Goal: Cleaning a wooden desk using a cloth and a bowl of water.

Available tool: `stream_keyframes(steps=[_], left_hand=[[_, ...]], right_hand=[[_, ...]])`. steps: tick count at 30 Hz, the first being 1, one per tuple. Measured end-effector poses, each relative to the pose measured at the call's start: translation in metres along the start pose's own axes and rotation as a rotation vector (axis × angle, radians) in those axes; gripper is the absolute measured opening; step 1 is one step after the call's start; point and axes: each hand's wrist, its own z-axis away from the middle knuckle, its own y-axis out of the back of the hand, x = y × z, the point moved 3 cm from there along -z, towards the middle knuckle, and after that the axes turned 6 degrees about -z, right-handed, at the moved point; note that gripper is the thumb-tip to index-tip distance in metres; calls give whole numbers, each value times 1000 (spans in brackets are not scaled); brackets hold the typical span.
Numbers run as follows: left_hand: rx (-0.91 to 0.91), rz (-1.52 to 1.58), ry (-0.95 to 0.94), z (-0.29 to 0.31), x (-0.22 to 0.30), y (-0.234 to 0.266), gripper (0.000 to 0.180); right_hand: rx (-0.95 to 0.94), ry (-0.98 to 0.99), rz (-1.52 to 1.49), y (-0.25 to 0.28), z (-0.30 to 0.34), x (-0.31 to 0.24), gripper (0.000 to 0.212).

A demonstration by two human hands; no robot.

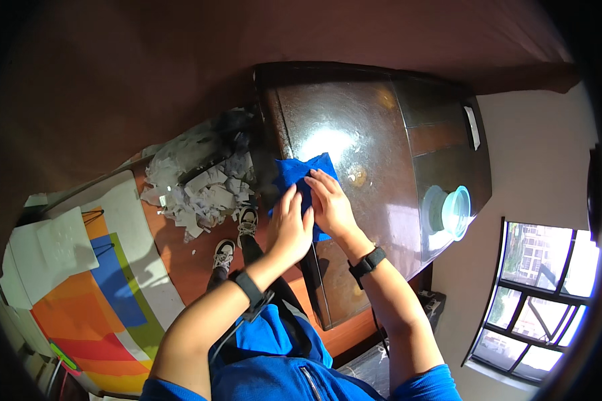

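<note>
A bright blue cloth [324, 164] lies bunched and partly folded at the near-left edge of a dark, glossy wooden desk [371, 247]. My left hand [289, 230] grips its near side, with the fingers together and pointing away from me. Close beside it, my right hand [332, 208] has bent fingers closed on the top of the same cloth. Part of the cloth and some fingertips are hidden under the hands. A dark band circles each wrist.
A pale blue translucent basin [456, 214] stands at the desk's right side. Crumpled white paper and clear plastic [207, 187] are heaped on the floor at left. Beside them is a multicoloured panel [80, 307]. A window [532, 301] is at far right.
</note>
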Motion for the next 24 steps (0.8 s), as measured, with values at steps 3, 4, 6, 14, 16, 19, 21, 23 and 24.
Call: stream_keyframes(steps=[3,4,6,14,16,19,21,23,24], left_hand=[[-559,263,303,55,-20,5,59],[-609,17,322,67,-22,14,63],[-527,-75,303,64,-29,22,69],[23,426,314,18,-15,-51,82],[-65,546,419,49,-30,-74,87],[-76,540,450,38,-26,-67,90],[101,415,426,-4,-31,-58,95],[135,419,365,-49,-39,-38,96],[175,408,300,-75,-47,-22,97]], right_hand=[[-163,33,21,2,12,-1,45],[-187,9,32,2,17,-1,53],[-245,75,77,3,20,-1,54],[-393,138,214,-15,34,19,58],[-460,79,311,-29,64,0,58],[-485,52,409,-33,60,0,59],[-450,112,558,-42,19,10,67],[-347,146,456,-42,-33,14,73],[-345,122,420,-48,-56,14,76]])
